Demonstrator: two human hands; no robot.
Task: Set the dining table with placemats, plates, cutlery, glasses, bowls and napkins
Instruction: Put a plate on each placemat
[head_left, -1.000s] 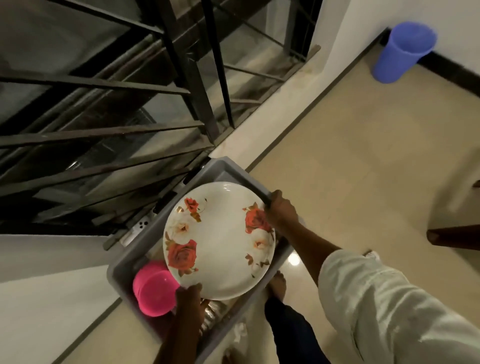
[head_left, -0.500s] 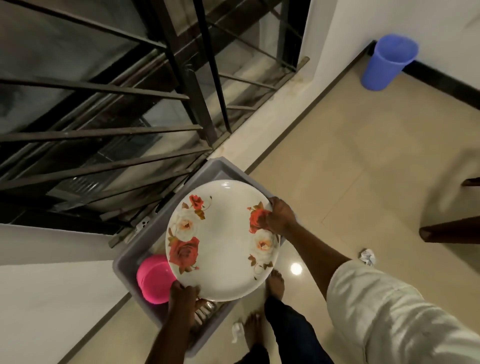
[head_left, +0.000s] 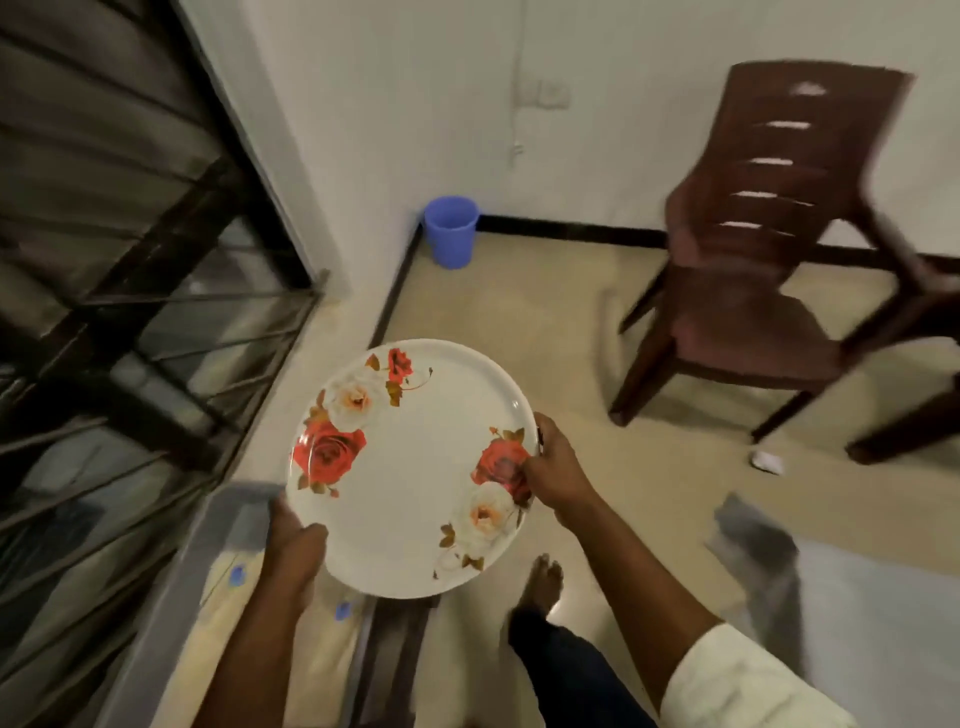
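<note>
Standing on beige floor (head_left: 519, 322): brown chair (head_left: 769, 291), blue bin (head_left: 451, 231).

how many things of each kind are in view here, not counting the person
floral plate: 1
brown plastic chair: 1
blue bin: 1
grey crate: 1
crumpled paper scrap: 1
total: 5

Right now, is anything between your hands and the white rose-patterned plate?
Nothing visible. The left hand grips the white rose-patterned plate at its near-left rim and the right hand at its right rim. No dining table can be made out in view.
</note>
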